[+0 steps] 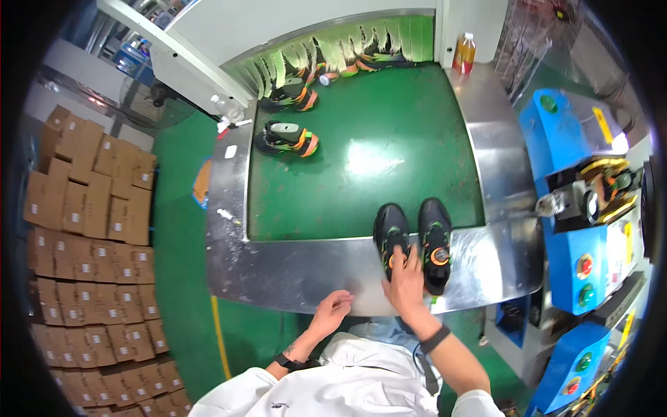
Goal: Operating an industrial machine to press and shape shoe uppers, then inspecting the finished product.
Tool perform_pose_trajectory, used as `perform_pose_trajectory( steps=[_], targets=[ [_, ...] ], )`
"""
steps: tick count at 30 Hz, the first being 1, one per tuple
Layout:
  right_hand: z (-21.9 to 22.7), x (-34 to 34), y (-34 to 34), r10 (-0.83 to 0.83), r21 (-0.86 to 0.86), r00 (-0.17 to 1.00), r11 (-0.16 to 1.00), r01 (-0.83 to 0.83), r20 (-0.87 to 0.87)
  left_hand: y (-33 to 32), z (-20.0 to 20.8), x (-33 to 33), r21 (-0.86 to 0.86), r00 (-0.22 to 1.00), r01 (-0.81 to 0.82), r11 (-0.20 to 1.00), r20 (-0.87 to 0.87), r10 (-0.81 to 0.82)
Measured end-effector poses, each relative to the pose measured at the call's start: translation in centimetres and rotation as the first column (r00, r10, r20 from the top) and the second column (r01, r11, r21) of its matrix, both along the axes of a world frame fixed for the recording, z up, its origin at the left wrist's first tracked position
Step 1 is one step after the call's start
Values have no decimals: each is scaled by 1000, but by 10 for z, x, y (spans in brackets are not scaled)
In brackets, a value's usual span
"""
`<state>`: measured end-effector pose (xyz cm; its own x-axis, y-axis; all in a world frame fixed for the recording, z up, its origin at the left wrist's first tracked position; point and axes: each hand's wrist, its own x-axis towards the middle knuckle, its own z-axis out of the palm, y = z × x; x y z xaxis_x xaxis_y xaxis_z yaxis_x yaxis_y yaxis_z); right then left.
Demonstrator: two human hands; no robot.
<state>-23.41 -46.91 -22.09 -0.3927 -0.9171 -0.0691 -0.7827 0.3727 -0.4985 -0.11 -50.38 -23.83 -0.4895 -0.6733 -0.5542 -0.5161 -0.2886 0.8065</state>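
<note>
A pair of black shoes with orange and green trim stands at the near right edge of the green belt, toes pointing away from me. My right hand (406,283) reaches over the heel end of the left shoe (390,226), its fingers stretched out and touching the upper; part of that shoe is hidden beneath it. Just beside it stands the right shoe (435,240), with a round orange-rimmed dial on top. My left hand (332,311) hovers by the near metal edge, fingers loosely bent, with nothing visible in them.
Two similar shoes (286,139) (290,95) lie at the belt's (368,167) left side. More shoes show under the green strip curtain (403,38). A metal rim (299,267) surrounds the belt; a bottle (464,53) stands far right. Stacked cartons (87,257) line the left; blue machines (580,267) the right.
</note>
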Motion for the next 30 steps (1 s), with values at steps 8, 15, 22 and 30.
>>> perform_pose_trajectory(
  steps=[8, 15, 22, 30],
  targets=[
    [76, -42, -1, -99, 48, 605, 994, 100, 790, -6, 76, -32, 129, 853, -427, 895, -270, 446],
    [163, 2, -15, -34, 10, 169, 990, 140, 985, -62, 154, -57, 597, 583, -66, 800, -627, 516],
    [196, 27, 26, 168, -457, 777, 874, 167, 606, -91, 183, -41, 604, 433, 65, 794, -734, 523],
    [205, 56, 9, 33, -334, 781, 914, 229, 624, -107, 199, -50, 507, 581, 100, 856, -728, 364]
  ],
)
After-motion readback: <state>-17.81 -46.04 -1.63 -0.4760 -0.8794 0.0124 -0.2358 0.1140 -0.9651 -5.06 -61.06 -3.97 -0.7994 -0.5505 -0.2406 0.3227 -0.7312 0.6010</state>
